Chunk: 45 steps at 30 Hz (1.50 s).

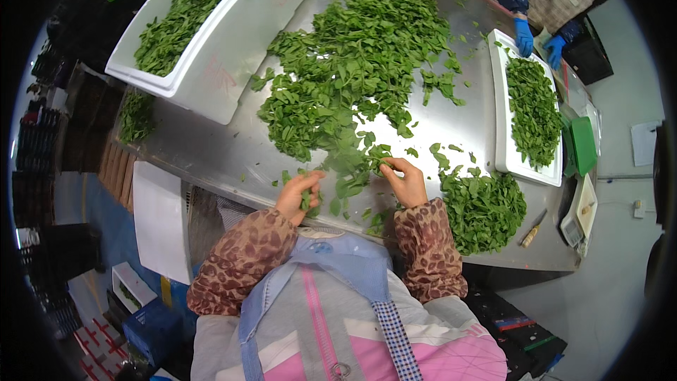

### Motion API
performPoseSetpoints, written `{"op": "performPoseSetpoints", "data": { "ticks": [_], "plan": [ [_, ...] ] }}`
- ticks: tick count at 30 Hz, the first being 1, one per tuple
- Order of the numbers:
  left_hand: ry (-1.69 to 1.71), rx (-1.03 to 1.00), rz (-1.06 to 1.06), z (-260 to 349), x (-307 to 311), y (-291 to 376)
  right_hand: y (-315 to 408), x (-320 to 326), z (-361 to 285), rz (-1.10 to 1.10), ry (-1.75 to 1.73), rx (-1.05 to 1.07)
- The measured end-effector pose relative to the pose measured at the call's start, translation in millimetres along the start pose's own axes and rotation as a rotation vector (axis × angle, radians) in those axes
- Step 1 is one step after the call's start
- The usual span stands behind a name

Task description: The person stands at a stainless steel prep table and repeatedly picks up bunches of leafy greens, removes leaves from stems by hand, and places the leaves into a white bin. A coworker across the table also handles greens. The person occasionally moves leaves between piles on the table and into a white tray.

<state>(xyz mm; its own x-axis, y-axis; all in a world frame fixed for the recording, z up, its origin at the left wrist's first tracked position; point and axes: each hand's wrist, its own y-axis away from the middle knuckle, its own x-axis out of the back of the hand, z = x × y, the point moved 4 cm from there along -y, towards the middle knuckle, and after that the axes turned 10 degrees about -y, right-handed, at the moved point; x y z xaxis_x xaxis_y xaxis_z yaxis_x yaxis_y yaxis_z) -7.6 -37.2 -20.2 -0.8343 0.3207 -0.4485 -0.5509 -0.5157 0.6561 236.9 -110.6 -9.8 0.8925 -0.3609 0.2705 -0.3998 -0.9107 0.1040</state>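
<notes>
My left hand (300,194) is curled around a few leafy green sprigs (305,199) close to the table's front edge. To its right, my right hand (406,180) pinches a green sprig (378,155) between thumb and fingertips. Loose leaves (351,182) lie on the metal between the two hands. Beyond them a large heap of leafy greens (365,53) spreads over the steel table (465,116). A smaller pile of greens (481,211) rests just right of my right forearm.
A tall white foam box (248,37) holding greens stands at the left. At the right, blue-gloved hands (523,37) of another person are at a shallow white foam tray (500,116) of greens. A knife (530,235) with a light handle lies near the right front corner.
</notes>
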Motion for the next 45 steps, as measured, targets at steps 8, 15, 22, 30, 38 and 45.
{"op": "performPoseSetpoints", "data": {
  "ticks": [8,15,22,30,38,45],
  "plan": [
    [-0.204,-0.107,0.080,-10.5,-21.9,0.2,27.5,-62.1,-48.3,-0.187,0.086,0.366],
    [-0.165,-0.128,0.257,2.9,4.1,-10.7,11.2,-65.6,-41.6,-0.214,0.213,0.304],
    [-0.234,-0.123,0.219,26.9,4.7,-8.8,-65.4,-88.3,-31.7,-0.012,0.488,0.315],
    [-0.093,-0.162,0.058,25.7,15.0,-26.7,-77.9,-43.6,-7.5,-0.235,-0.438,-0.166],
    [-0.012,-0.061,-0.031,18.1,10.0,-39.1,-58.6,-0.9,16.5,-0.007,-0.241,-0.228],
    [-0.566,-0.378,0.083,36.2,-16.1,-31.7,-37.2,-32.3,1.8,-0.207,-0.459,-0.332]
  ]
}}
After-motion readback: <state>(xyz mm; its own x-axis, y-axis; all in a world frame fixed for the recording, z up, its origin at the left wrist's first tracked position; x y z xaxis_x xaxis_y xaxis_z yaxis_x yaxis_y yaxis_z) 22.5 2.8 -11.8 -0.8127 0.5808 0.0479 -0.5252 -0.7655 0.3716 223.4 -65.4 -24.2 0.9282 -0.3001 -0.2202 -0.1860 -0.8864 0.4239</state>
